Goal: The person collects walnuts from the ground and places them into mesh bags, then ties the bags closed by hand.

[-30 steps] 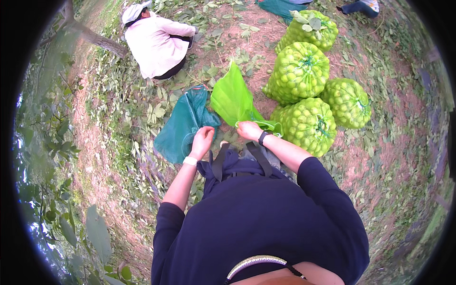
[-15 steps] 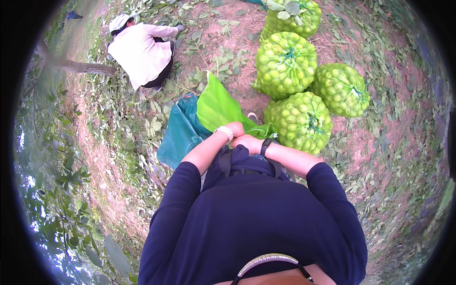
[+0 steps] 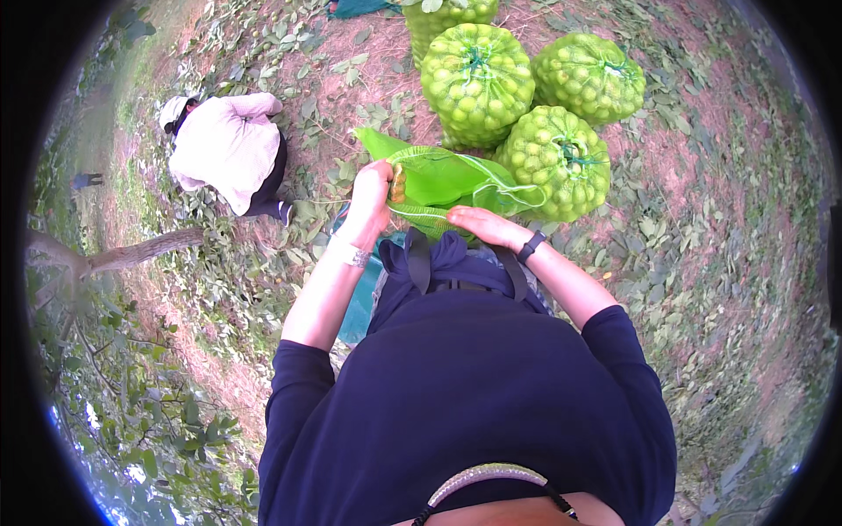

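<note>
A bright green mesh bag (image 3: pixel 434 180) is spread between my hands in front of my waist, its mouth pulled apart and a white drawstring loose on its right side. My left hand (image 3: pixel 373 195) is closed around the left part of the rim. At the near rim, my right hand (image 3: pixel 489 228) holds the edge, the thumb partly hidden. Just beyond stand mesh sacks packed with round green fruit: a near one (image 3: pixel 561 167), a taller one (image 3: pixel 478 83) and another at the right (image 3: pixel 589 77), their tops gathered with teal cord.
Part of another filled sack (image 3: pixel 449 24) shows at the top edge. A person in a pale shirt (image 3: pixel 226 153) crouches at the left, near a tree branch (image 3: pixel 145 252). Teal material (image 3: pixel 358 314) lies beside my left forearm. Leaves litter the reddish ground.
My hands, close together before, have moved apart and spread the green bag's mouth. My left hand went up and left, my right hand slightly right. The whole view has shifted.
</note>
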{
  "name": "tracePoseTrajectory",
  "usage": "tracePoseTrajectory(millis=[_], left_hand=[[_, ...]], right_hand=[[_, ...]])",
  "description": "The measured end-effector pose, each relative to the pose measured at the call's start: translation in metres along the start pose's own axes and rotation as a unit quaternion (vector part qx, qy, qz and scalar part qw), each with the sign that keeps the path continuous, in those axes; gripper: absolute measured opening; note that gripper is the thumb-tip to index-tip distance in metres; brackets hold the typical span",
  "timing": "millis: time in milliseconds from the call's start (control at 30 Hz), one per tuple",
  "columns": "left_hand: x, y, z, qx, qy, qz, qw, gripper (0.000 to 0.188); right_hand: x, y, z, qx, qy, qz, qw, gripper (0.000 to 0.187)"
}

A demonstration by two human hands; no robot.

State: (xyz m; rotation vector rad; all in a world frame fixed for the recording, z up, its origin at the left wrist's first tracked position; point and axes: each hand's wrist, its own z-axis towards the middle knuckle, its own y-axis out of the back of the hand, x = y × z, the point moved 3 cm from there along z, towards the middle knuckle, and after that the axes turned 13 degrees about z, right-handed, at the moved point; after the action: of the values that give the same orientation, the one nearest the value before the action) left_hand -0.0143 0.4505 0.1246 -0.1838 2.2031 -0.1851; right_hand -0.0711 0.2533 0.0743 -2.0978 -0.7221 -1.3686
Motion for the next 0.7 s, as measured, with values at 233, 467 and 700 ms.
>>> tracePoseTrajectory(millis=[233,467,700], left_hand=[[-0.082,-0.034,-0.100,0.103,-0.084,-0.006,0.991,0.028],[-0.106,-0.035,-0.147,0.094,-0.102,-0.009,0.990,0.027],[-0.092,-0.038,-0.148,0.057,-0.115,-0.005,0.992,0.021]], right_hand=[[0.000,0.055,0.030,-0.150,-0.101,-0.065,0.981,0.036],[0.021,0.050,0.044,-0.006,-0.012,-0.496,0.868,0.042],[-0.025,0.064,0.047,0.027,0.045,-0.373,0.926,0.020]])
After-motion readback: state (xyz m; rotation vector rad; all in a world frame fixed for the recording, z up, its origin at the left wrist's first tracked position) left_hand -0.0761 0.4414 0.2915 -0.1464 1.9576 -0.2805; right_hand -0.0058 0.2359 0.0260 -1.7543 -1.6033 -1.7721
